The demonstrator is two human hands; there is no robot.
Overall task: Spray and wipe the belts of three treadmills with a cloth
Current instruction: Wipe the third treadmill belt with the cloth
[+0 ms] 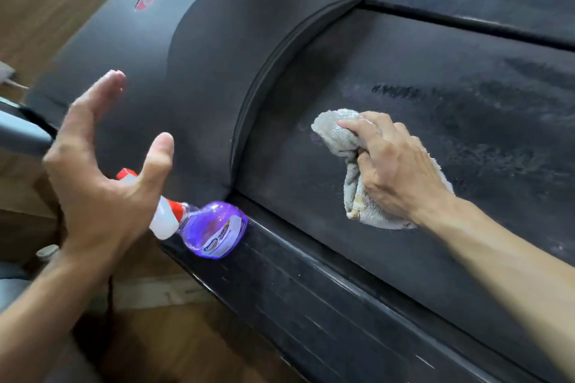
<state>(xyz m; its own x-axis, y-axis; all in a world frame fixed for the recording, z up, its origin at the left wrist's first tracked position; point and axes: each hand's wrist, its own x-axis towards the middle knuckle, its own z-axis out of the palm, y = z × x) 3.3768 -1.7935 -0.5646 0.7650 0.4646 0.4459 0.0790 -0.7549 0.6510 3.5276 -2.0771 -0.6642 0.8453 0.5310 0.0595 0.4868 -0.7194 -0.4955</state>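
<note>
Head: right hand (395, 171) grips cloth (336, 134); left hand (102, 177) spread, empty.

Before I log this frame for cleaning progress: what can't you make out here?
- Spray bottle trigger and nozzle: head view, mostly hidden behind the left hand.
- Bottle label text: too small and blurred.
- Belt under the cloth and right hand: covered.
- Rest of the belt: cut off by the right edge.

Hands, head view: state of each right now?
Left hand: open, fingers spread, holding nothing, in front of the spray bottle.
Right hand: gripping the grey cloth, pressed on the treadmill belt.
</note>
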